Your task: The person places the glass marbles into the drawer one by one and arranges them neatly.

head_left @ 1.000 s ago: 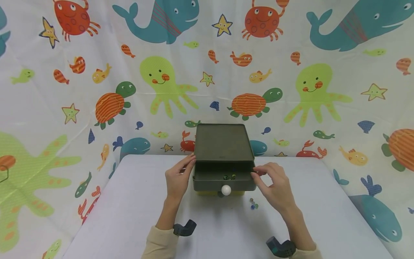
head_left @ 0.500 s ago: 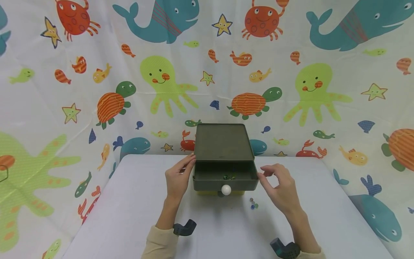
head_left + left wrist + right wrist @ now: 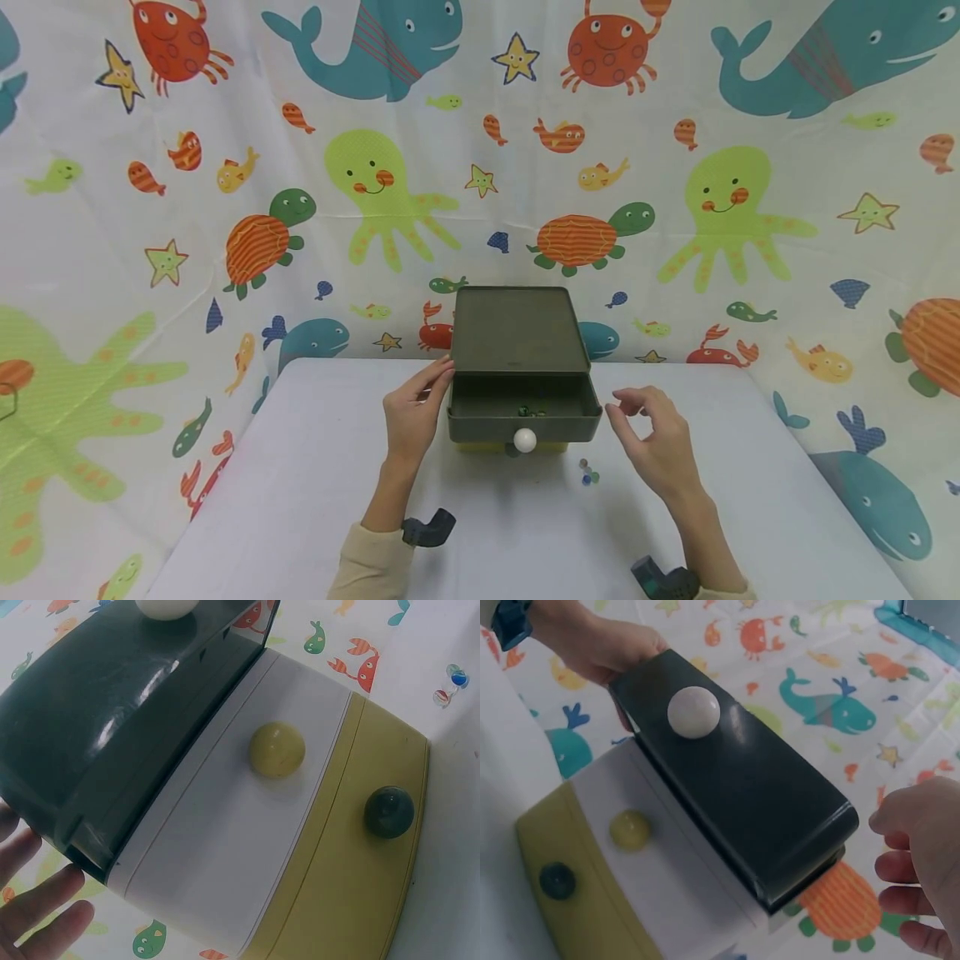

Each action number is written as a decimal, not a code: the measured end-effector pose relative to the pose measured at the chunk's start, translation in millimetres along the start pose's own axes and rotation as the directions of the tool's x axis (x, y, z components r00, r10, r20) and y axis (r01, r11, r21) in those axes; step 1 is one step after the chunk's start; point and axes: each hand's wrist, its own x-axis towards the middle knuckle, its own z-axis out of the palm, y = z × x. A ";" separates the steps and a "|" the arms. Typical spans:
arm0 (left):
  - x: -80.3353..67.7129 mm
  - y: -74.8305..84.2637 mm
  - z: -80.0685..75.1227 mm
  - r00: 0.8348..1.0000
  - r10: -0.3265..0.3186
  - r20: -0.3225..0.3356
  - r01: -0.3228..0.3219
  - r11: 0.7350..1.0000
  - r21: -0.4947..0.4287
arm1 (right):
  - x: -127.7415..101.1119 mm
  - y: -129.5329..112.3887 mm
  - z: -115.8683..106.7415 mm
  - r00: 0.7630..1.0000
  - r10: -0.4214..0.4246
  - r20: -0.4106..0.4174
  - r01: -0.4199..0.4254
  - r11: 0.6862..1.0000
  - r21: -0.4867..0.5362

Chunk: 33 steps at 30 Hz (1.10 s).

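Tabletop [image 3: 300, 500], white, carries a small drawer chest [image 3: 517, 329] at the middle of its far edge. The dark top drawer [image 3: 523, 423] is pulled out toward the near edge, white knob [image 3: 524, 439] facing front; a few marbles in drawer [image 3: 529, 410] lie on its floor. Below it sit a white drawer with a yellow knob [image 3: 277, 749] and a yellow drawer with a dark knob [image 3: 388, 811], both pushed in.

Loose marbles [image 3: 588, 475] lie on the tabletop just right of the chest front, toward the near edge.

Judgement: to load the rest cleanly, brace the chest firmly so it cannot slide back, pinch one marble at a time (they roll easily), and lower each over the drawer's front wall rather than dropping it from height.

Left hand [image 3: 411, 412]: fingers straight, flat against the chest's left side, steadying it.

Right hand [image 3: 651, 437]: hovers just right of the open drawer, apart from it, fingers loosely curled, thumb and forefinger close together, holding nothing visible.
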 end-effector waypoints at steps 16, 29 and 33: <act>-0.3 -1.7 0.4 1.000 0.009 -0.001 -0.009 1.000 0.004 | -17.0 21.8 11.2 1.000 0.025 0.016 -0.024 0.999 -0.029; -0.5 0.8 1.6 1.000 -0.007 -0.010 0.007 1.000 0.014 | -24.7 35.3 18.1 0.997 0.062 0.055 -0.059 0.997 -0.054; -0.2 1.0 1.7 1.000 -0.006 -0.011 0.006 1.000 0.013 | -28.2 41.2 21.7 0.995 0.070 0.075 -0.065 0.996 -0.061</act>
